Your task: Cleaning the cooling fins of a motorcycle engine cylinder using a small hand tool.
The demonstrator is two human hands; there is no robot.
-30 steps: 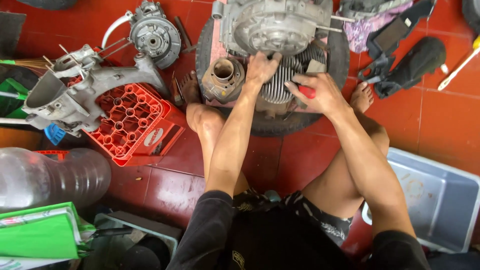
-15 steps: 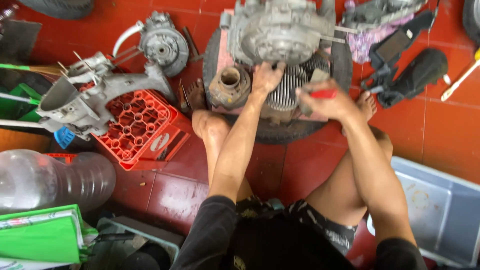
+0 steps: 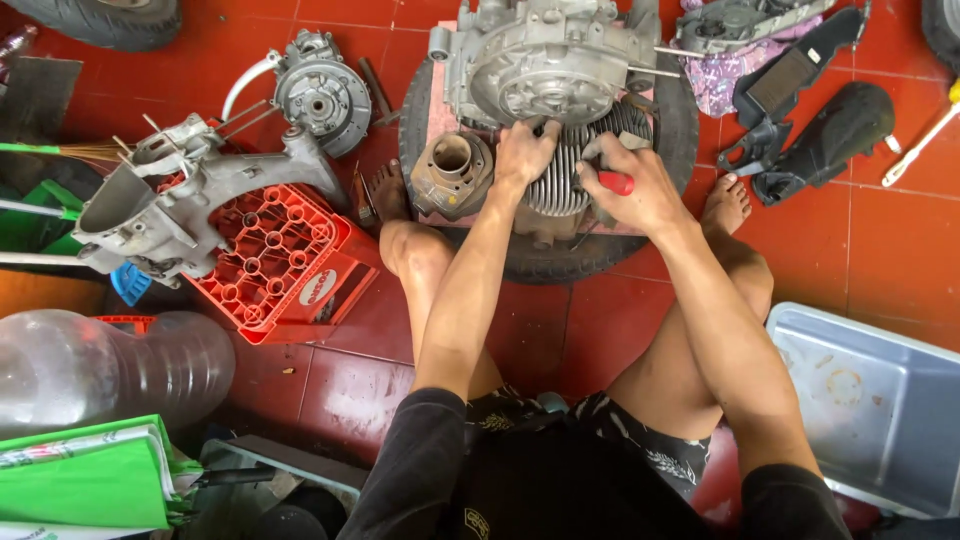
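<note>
A grey metal engine rests on a black tyre on the red tiled floor. Its finned cylinder faces me. My left hand presses on the fins near the top of the cylinder, fingers curled. My right hand is shut on a red-handled tool whose tip is hidden against the fins. A loose cylinder barrel lies just left of my left hand. My bare legs and feet flank the tyre.
An engine casing sits on a red plastic crate at left, a round metal cover behind it. A grey tub stands at right, black plastic parts at far right, a clear water jug at lower left.
The view has shifted a little, so the engine sits slightly higher in frame. My right hand has drawn closer to the finned cylinder with the red-handled tool; my left hand stays on the fins.
</note>
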